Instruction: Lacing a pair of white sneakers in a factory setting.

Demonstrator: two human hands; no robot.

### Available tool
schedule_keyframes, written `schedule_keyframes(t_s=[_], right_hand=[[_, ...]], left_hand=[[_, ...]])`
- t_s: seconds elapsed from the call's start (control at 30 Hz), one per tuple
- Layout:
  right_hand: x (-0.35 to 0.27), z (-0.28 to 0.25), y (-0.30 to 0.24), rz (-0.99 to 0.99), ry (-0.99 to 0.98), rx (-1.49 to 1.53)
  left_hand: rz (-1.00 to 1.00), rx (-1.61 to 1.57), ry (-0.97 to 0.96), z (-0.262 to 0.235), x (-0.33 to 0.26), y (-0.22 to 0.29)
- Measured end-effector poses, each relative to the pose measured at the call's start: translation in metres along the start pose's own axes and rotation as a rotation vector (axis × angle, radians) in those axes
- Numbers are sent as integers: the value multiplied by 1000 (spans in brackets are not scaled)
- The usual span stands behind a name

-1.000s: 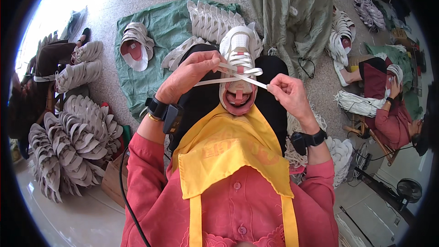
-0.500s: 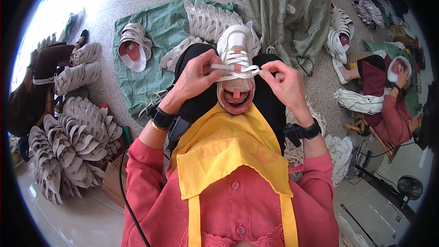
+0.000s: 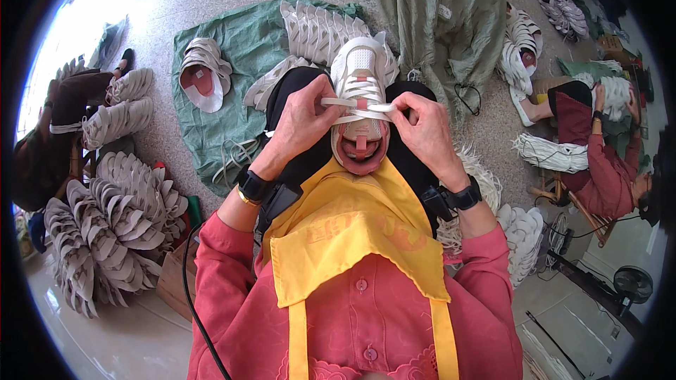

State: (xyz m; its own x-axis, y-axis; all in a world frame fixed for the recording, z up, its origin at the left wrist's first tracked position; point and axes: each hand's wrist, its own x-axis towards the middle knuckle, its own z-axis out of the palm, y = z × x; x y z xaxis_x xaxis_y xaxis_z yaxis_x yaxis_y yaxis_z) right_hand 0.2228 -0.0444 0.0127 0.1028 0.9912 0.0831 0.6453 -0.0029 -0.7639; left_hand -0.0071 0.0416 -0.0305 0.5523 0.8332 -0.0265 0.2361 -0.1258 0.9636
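Note:
Between my knees rests a white sneaker upper (image 3: 359, 63) with pink parts, its toe pointing away from me and its pink-lined opening toward me. A flat white shoelace (image 3: 341, 102) is threaded in its eyelets, and its upper part crosses over the tongue. My left hand (image 3: 304, 118) is closed, pinching the lace between thumb and fingers at the left side. On the right, my right hand (image 3: 424, 130) pinches the lace close to the edge of the upper. The lace ends are partly hidden by my fingers.
A green sheet (image 3: 243, 35) on the floor carries a row of white uppers (image 3: 324, 28) and a short stack (image 3: 204, 74). Large piles of uppers (image 3: 105, 225) stand at left. At right, bundled white laces (image 3: 553, 153) lie near a seated co-worker (image 3: 612, 176); a black fan (image 3: 631, 283) stands lower right.
My right hand has moved slightly left and down, nearer the middle of the upper, with the lace pinched in it. The lace loop there looks shorter. The co-worker at right has raised a white upper.

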Motion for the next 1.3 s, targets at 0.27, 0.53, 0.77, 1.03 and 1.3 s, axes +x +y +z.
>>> schedule_keyframes(t_s=[0.27, 0.53, 0.77, 1.03, 1.3], right_hand=[[-1, 2, 12, -27, -11, -39], [0, -1, 17, 21, -5, -67], [-6, 1, 16, 7, 9, -130], [-4, -1, 15, 66, -1, -23], [-17, -8, 14, 85, -38, 76]], left_hand=[[-65, 51, -37, -3, -1, 3], [-60, -37, -15, 0, -2, 4], [-77, -94, 7, 1, 1, -1], [-91, -375, 73, 4, -3, 2], [-120, -31, 149, -2, -13, 8]])
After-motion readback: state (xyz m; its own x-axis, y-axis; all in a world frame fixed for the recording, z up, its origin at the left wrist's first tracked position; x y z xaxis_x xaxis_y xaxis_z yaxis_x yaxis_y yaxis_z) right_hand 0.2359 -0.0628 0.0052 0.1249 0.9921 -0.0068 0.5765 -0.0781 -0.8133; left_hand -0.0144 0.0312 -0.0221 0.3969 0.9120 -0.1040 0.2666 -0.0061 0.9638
